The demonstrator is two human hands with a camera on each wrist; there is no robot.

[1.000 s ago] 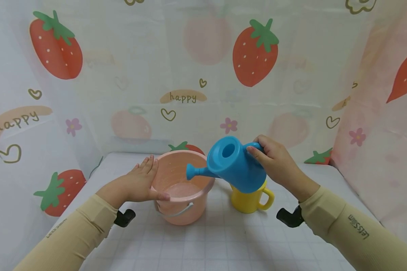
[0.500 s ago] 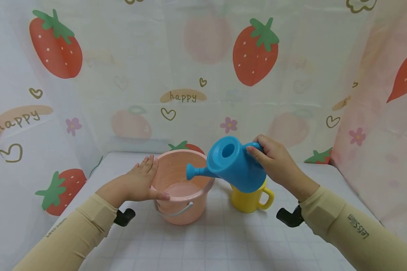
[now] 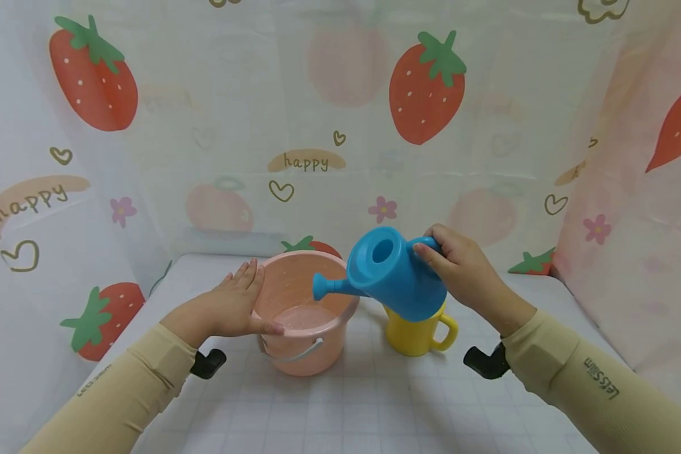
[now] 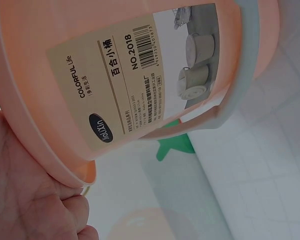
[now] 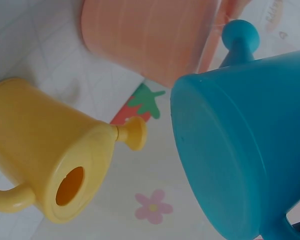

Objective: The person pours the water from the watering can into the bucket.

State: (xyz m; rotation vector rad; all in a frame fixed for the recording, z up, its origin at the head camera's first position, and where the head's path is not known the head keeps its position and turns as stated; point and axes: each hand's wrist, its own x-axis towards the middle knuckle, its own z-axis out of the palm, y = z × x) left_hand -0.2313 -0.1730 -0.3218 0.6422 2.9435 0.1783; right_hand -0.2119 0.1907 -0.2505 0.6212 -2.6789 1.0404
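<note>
Over pink bucket [image 3: 323,353], blue spout [image 3: 337,287], right hand [image 3: 466,268] gripping watering can [image 3: 411,287]

- A yellow watering can [image 3: 410,339] stands upright on the table [image 3: 329,416], its handle [image 5: 12,198] to the right in the head view. The right wrist view shows the oval opening [image 5: 70,186] in its top and its short, flared spout [image 5: 132,133].
- The table is white, with a faint grid pattern.
- A pale printed sheet [image 3: 232,101] hangs behind the table and along both sides, pinker on the right.
- Printed on it are red strawberries [image 3: 427,94] with green leaves, faded peach-toned fruits [image 3: 219,208], pinkish-purple flowers [image 3: 383,209], outlined hearts [image 3: 281,191] and tan bands [image 3: 306,162] lettered "happy".
- A thin dark cord [image 3: 160,280] shows by the table's far left corner.
</note>
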